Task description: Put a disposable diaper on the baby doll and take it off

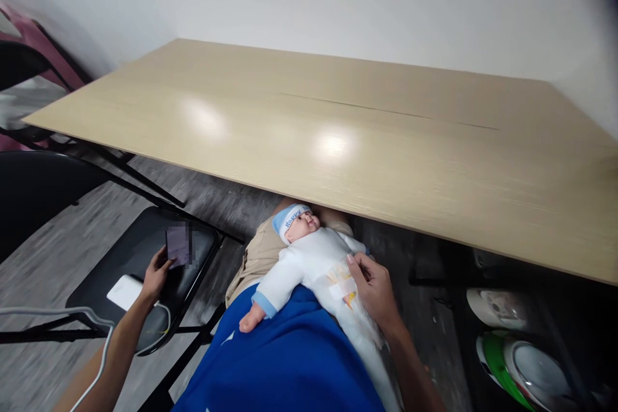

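Down on the lap, the right hand (374,286) rests half-curled on the white-suited baby doll with a blue cap (313,264). Left of the doll, the left hand (155,277) grips a dark smartphone (177,244) above the black folding chair (120,270).

bright overhead light here, two glare patches shining on my table (338,141). deep shadow underneath it, floor (58,251) smeared with motion blur, edges bent, top right corner gone dark.
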Tool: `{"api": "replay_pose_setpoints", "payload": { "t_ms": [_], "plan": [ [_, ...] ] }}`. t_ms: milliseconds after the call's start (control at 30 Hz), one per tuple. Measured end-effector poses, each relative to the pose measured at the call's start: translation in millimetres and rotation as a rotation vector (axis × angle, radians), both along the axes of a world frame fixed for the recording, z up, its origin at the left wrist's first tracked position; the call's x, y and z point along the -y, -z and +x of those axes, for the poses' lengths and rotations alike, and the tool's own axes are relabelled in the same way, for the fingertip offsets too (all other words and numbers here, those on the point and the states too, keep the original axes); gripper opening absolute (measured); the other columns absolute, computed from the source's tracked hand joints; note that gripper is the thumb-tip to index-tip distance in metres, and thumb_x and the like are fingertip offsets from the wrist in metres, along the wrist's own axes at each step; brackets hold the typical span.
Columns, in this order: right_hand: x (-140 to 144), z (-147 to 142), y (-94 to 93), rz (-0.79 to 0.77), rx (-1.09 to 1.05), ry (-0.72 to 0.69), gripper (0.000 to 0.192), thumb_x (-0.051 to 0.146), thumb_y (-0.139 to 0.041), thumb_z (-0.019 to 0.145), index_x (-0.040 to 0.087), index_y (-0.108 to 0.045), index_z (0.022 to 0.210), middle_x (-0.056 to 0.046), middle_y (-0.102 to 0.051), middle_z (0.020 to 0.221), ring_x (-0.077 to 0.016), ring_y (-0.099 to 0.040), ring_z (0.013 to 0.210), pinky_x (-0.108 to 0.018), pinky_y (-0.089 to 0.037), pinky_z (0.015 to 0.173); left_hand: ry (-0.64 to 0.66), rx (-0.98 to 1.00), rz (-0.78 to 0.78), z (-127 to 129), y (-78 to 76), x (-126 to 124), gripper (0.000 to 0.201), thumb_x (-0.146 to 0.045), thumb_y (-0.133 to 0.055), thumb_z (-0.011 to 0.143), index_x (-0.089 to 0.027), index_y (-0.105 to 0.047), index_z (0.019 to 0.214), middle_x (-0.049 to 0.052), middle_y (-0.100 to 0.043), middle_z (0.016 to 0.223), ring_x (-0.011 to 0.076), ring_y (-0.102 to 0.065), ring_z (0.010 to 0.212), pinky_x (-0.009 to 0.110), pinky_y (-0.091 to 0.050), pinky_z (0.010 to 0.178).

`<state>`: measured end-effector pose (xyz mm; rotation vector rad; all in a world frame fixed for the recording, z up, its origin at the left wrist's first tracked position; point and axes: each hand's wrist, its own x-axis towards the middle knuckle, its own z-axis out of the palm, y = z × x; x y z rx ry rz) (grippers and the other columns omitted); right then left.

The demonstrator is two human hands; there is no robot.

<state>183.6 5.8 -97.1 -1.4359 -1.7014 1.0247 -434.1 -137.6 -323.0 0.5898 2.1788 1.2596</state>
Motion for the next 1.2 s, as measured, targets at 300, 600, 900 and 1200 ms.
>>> {"api": "replay_pose_setpoints", "payload": {
  "t_ms": [300, 600, 900, 1200],
  "plan": [
    [1, 1, 1.3, 0.007, -0.005, 0.008, 0.056, 0.062, -0.057, 0.106, 0.025, -0.041, 0.068, 0.004, -0.033, 0.065, -0.0146, -0.035, 0.060, -0.031, -0.028, 0.057, -0.077, -0.058, -0.017, 5, -0.9, -9, 0.073, -0.051, -0.076, 0.088, -0.016, -0.064, 0.151, 0.018, -0.064, 0.157, 0.0363, -0.057, 0.151, 0.053, -0.039, 0.133],
    [1, 0, 1.7, 0.011, -0.011, 0.020, 0.056, 0.063, -0.057, 0.105, 0.025, -0.041, 0.067, 0.004, -0.033, 0.065, -0.0146, -0.035, 0.059, -0.031, -0.028, 0.057, -0.128, -0.151, -0.044, 17, 3.4, -21, 0.105, -0.058, -0.098, 0.063, -0.011, -0.062, 0.149, 0.021, -0.069, 0.145, 0.0393, -0.064, 0.139, 0.060, -0.044, 0.128],
    [1, 1, 5.6, 0.022, -0.005, 0.019, 0.056, 0.063, -0.057, 0.106, 0.024, -0.042, 0.068, 0.005, -0.034, 0.064, -0.0138, -0.034, 0.059, -0.031, -0.028, 0.057, -0.238, -0.057, -0.003, -7, 10.0, -17, 0.063, -0.060, -0.067, 0.088, -0.012, -0.076, 0.128, 0.017, -0.076, 0.130, 0.0334, -0.070, 0.126, 0.052, -0.051, 0.120],
    [0, 1, 6.7, 0.016, -0.004, 0.022, 0.055, 0.062, -0.056, 0.106, 0.025, -0.042, 0.068, 0.004, -0.034, 0.065, -0.0142, -0.035, 0.060, -0.031, -0.028, 0.057, -0.266, -0.016, 0.039, -15, 18.6, -16, 0.061, -0.051, -0.076, 0.080, -0.012, -0.079, 0.127, 0.013, -0.080, 0.113, 0.0283, -0.074, 0.107, 0.048, -0.060, 0.107]
  ]
}}
